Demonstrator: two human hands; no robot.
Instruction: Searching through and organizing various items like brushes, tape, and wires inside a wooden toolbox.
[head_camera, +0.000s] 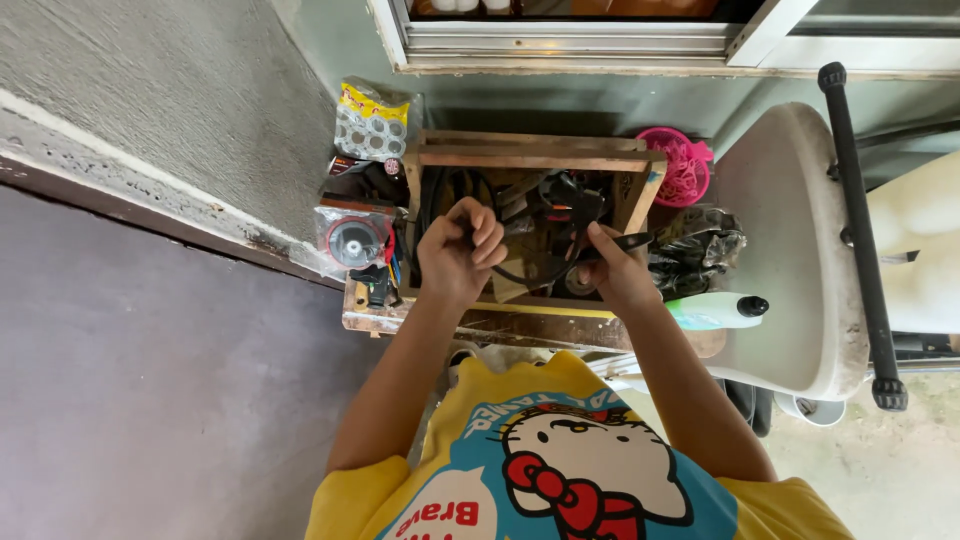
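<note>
A wooden crate (535, 158) full of dark tools and cables stands below me against the wall. My left hand (455, 255) is over its left half, fingers closed around a black cable (440, 195) that loops up from the crate. My right hand (610, 265) is over the right half, gripping a thin black tool or cable end (632, 241) that points to the right. A black tool body (565, 205) lies in the crate between my hands.
Left of the crate lie a bagged pack of round discs (372, 125) and a bagged round part (352, 240). A pink plastic basket (682, 165), a black bag (700, 250), a pale green bottle (715, 310) and a white chair (790, 250) are at the right.
</note>
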